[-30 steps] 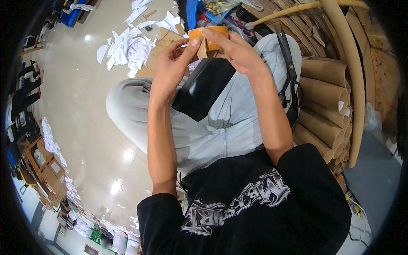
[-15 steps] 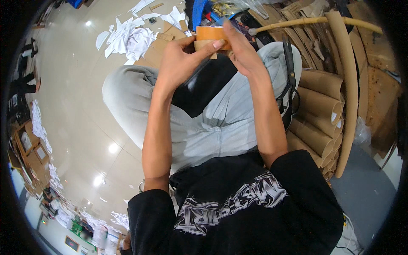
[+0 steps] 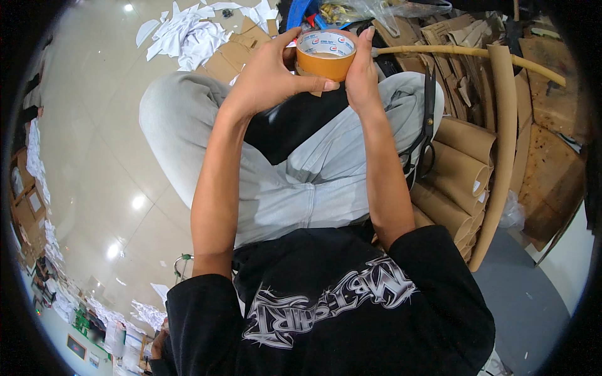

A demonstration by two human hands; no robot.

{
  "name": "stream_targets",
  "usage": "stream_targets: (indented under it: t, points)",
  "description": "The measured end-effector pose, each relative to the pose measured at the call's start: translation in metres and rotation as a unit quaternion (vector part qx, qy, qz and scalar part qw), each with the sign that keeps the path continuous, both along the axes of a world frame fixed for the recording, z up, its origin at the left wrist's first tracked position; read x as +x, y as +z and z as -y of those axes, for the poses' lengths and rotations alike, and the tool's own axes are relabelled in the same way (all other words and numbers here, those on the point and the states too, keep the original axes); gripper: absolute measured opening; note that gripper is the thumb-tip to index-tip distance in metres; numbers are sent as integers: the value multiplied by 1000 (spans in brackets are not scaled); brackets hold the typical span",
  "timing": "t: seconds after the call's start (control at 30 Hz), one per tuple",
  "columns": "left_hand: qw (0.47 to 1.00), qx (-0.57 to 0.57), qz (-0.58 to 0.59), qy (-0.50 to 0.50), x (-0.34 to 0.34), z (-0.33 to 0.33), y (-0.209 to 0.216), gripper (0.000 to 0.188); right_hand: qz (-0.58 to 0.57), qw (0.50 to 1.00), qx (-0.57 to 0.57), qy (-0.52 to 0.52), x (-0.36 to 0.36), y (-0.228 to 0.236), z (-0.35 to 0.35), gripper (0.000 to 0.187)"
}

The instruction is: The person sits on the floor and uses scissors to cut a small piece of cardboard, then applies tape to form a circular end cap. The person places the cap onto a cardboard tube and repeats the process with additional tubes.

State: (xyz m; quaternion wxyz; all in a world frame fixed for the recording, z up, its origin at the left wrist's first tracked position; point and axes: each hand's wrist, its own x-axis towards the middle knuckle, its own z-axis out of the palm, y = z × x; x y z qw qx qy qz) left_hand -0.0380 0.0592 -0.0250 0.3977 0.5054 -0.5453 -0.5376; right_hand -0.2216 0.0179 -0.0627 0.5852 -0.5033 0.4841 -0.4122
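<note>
Both hands are raised between my knees, around a roll of orange tape (image 3: 325, 67). It is tilted so that its white printed inner core shows. My left hand (image 3: 266, 74) grips the left side, with the thumb stretched along the lower front edge. Against the right side presses my right hand (image 3: 362, 78), its thumb pointing up; its other fingers are largely hidden behind the roll. A small brown scrap (image 3: 316, 94) peeks out beneath the roll by the left thumb. Black scissors (image 3: 427, 119) lie along my right knee.
Brown cardboard tubes (image 3: 461, 163) are stacked at my right, beside a long upright tube (image 3: 500, 156). A bamboo pole (image 3: 464, 50) crosses flattened cardboard (image 3: 454, 78). White scraps (image 3: 188, 37) and cardboard pieces (image 3: 235, 53) lie on the tiled floor ahead.
The roll has tipped, so its inside now shows, and it sits slightly farther right. The brown layer under it is now mostly hidden. My right hand has shifted along the roll's side.
</note>
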Motion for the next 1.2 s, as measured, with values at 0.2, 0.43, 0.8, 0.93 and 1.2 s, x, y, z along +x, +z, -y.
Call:
stream_targets:
  t: [0.2, 0.43, 0.8, 0.93, 1.2]
  points:
    - [995, -30, -88, 28, -10, -5, -16, 100, 27, 998, -22, -45, 0, -3, -3, 81]
    - [996, -34, -64, 55, -19, -6, -19, 85, -26, 997, -69, 1, 2, 15, -8, 81]
    - [990, -33, -100, 90, -40, -3, -33, 95, 132, 990, 39, 33, 0, 9, -5, 89]
    - [994, -1, -91, 62, -33, 1, -44, 90, 138, 987, 41, 66, -4, 11, -6, 93]
    - [991, 49, -104, 73, -30, 1, -34, 82, 110, 986, 16, 122, -8, 11, -11, 95]
